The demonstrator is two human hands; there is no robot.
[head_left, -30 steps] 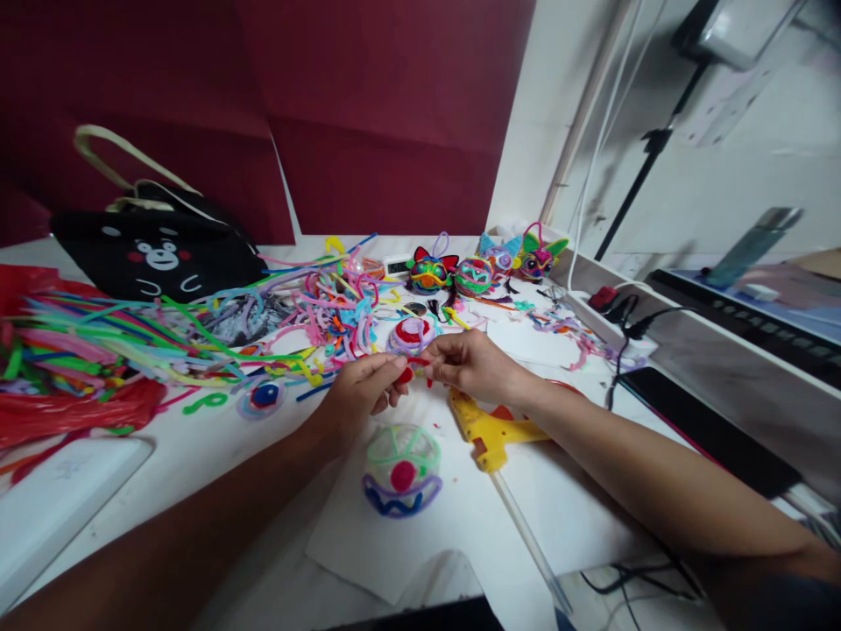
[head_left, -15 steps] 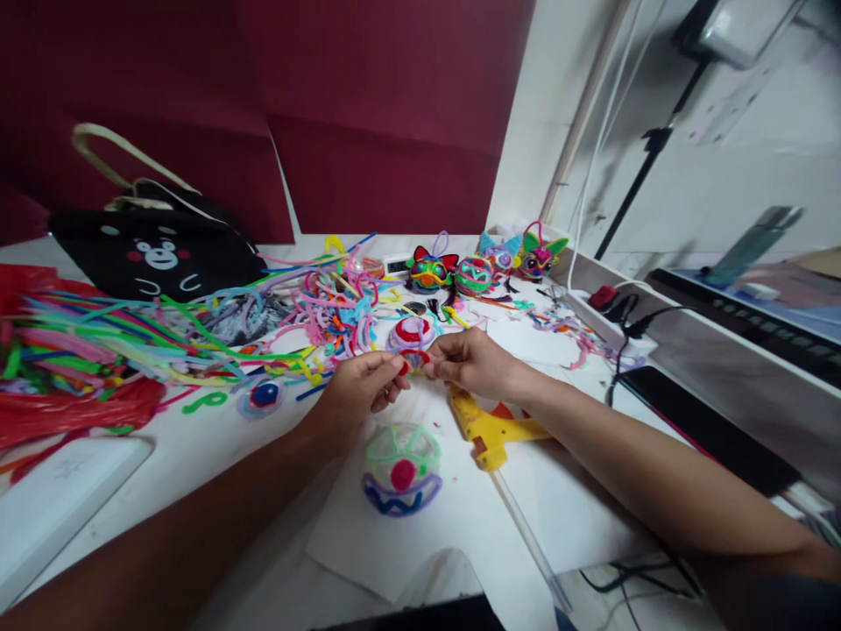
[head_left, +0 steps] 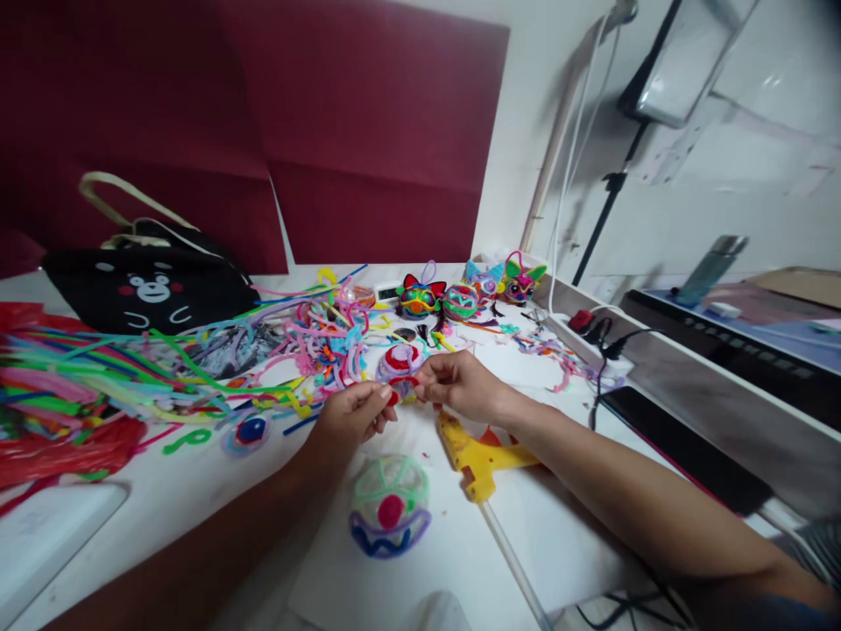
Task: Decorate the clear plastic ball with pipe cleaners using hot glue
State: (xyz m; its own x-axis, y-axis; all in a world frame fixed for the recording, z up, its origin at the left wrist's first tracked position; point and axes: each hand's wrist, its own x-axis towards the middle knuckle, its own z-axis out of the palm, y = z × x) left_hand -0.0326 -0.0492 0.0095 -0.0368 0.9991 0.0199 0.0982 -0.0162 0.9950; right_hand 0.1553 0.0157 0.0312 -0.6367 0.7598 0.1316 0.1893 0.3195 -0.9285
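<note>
A short red pipe cleaner (head_left: 403,381) bends in an arc between my two hands. My left hand (head_left: 355,414) pinches a curled end of it between thumb and finger. At the other end, the fingertips of my right hand (head_left: 460,386) are closed on it. Just behind it sits a coiled red and lilac pipe-cleaner piece (head_left: 402,356). Nearer to me lies a round clear form (head_left: 390,484) with green lines, a red nose and a purple and blue mouth. Under my right forearm a yellow hot glue gun (head_left: 478,454) lies with a long glue stick in it.
Loose pipe cleaners (head_left: 325,346) heap at the left and centre. Several finished animal-head ornaments (head_left: 420,298) stand at the back. A black bag (head_left: 151,285) leans against the red backing. At right are a power strip (head_left: 608,350) and a dark phone-like slab (head_left: 683,447).
The camera view has tilted and shifted, so the scene sits lower and slightly left. Both hands keep their hold on the red pipe cleaner, with little visible motion.
</note>
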